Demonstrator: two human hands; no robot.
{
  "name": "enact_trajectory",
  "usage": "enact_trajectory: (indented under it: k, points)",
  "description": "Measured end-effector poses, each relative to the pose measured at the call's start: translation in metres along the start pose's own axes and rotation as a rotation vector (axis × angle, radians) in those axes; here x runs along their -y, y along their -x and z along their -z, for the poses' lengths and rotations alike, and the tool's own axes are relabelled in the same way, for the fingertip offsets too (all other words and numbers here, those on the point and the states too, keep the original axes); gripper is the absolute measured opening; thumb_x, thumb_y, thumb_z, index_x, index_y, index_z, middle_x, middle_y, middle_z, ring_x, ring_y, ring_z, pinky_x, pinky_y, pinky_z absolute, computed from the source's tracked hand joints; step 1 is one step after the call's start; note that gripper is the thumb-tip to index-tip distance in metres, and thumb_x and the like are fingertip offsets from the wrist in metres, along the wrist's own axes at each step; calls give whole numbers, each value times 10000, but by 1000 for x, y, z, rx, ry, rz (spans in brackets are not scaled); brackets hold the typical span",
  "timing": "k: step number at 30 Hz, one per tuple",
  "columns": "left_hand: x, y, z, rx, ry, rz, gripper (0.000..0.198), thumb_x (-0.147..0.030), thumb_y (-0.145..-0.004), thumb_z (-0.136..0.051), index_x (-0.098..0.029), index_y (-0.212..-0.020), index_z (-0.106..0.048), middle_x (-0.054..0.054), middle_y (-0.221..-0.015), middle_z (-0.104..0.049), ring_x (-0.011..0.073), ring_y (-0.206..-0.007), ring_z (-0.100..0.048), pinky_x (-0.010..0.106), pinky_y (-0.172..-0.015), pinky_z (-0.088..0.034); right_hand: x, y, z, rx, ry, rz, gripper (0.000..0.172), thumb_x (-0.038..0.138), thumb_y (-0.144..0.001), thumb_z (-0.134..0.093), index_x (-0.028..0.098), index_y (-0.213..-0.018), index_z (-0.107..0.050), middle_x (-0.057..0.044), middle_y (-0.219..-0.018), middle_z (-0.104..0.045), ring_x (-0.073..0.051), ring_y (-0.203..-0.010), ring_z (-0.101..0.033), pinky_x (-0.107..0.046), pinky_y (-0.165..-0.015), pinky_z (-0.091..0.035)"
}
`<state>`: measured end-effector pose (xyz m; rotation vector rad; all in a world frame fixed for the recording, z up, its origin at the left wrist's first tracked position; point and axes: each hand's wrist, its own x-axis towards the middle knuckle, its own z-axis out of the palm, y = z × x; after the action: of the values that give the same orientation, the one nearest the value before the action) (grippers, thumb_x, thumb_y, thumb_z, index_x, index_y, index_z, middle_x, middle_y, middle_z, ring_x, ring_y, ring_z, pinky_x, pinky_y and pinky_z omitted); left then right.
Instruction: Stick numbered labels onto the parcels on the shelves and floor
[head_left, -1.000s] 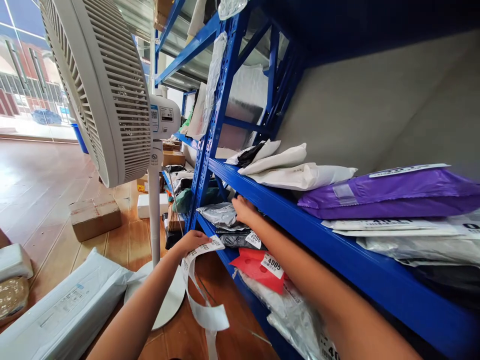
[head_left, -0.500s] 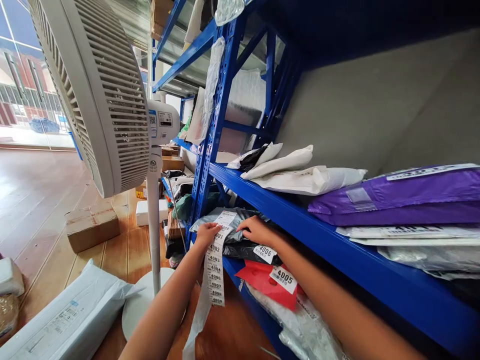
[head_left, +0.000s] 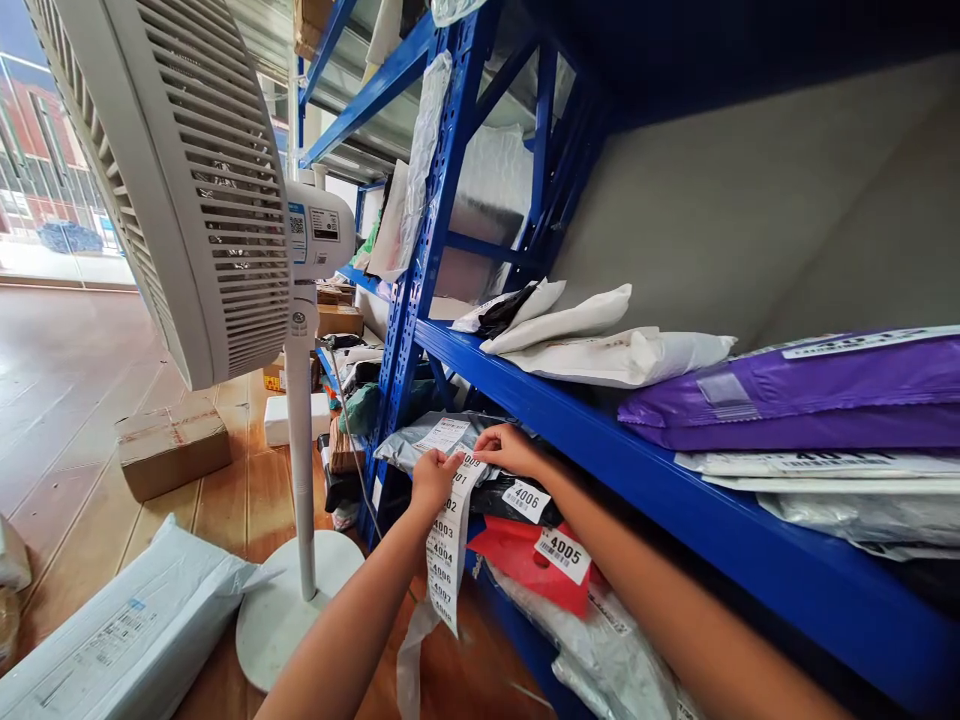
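My left hand (head_left: 435, 482) pinches a long white strip of numbered barcode labels (head_left: 446, 565) near its upper end, and the rest of the strip hangs down toward the floor. At the strip's top, by the label marked 4009, my right hand (head_left: 506, 450) has its thumb and fingers closed on the edge. Just behind both hands lies a grey plastic mailer bag (head_left: 405, 443) with a white shipping label (head_left: 442, 434). Below my right hand are a black parcel (head_left: 491, 497) labelled 4006 and a red parcel (head_left: 525, 565) labelled 4005.
A blue shelf beam (head_left: 600, 425) runs above my right forearm, carrying white mailers (head_left: 615, 357) and a purple parcel (head_left: 825, 395). To the left stands a white fan (head_left: 225, 200). A cardboard box (head_left: 172, 447) and a long white package (head_left: 127, 630) lie on the wooden floor.
My left hand and the label strip have moved right. My right hand has closed in on the strip's top, where its fingers were apart from it before. The grey mailer's shipping label is now uncovered.
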<state>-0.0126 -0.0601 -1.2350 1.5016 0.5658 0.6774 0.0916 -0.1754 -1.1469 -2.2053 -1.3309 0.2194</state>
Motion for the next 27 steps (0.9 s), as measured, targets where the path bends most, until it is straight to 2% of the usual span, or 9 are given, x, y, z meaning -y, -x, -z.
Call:
enact_trajectory:
  k: [3,6,12,17,21,24,27]
  points:
    - [3,5,-1,26,9,-20,242,-306,-778,-676,-150,-627,-568,-35,-502,-502,119,-515,-473,217,-511,-308,-4,-1,-2,-35,30,21,51,188,-745,-640,138,-738,-638,-10,-646,-632,-144,-626,-589,-217,-562,-430]
    - [8,10,-3,83,54,-27,125,-255,-779,-642,-132,-770,-664,-2,-594,-602,143,-574,-560,212,-541,-378,-9,-2,-5,-66,84,51,23,157,-752,-625,149,-731,-623,6,-654,-616,-133,-627,-563,-216,-573,-406]
    - [16,19,-4,181,166,-46,219,-140,-811,-558,-115,-997,-671,59,-843,-707,165,-719,-646,213,-623,-470,-17,-4,-10,-85,176,88,47,136,-770,-602,161,-730,-599,17,-661,-601,-130,-631,-540,-217,-581,-378]
    - [17,20,0,226,216,-62,218,-135,-818,-573,-131,-1019,-658,66,-958,-711,173,-821,-658,224,-708,-495,-16,-3,-10,-99,226,99,47,140,-782,-595,167,-744,-592,18,-676,-609,-132,-640,-550,-219,-591,-375]
    - [19,17,-2,196,179,-38,134,-238,-814,-630,-118,-868,-659,54,-797,-689,162,-698,-627,209,-607,-454,-7,-2,-9,-115,262,92,67,128,-798,-597,170,-747,-588,16,-678,-604,-135,-643,-546,-220,-593,-366]
    - [25,23,-3,173,132,-21,279,-373,-862,-577,-125,-741,-614,19,-633,-602,127,-556,-532,200,-512,-378,2,-2,-9,-144,287,78,71,124,-821,-591,175,-772,-585,-4,-730,-619,-146,-694,-556,-231,-641,-382]
    - [35,39,4,202,60,-14,395,-466,-876,-534,-152,-636,-543,-26,-508,-465,98,-451,-399,202,-440,-293,7,-6,-8,-198,308,29,68,128,-850,-561,176,-806,-581,-38,-789,-629,-170,-744,-570,-256,-698,-404]
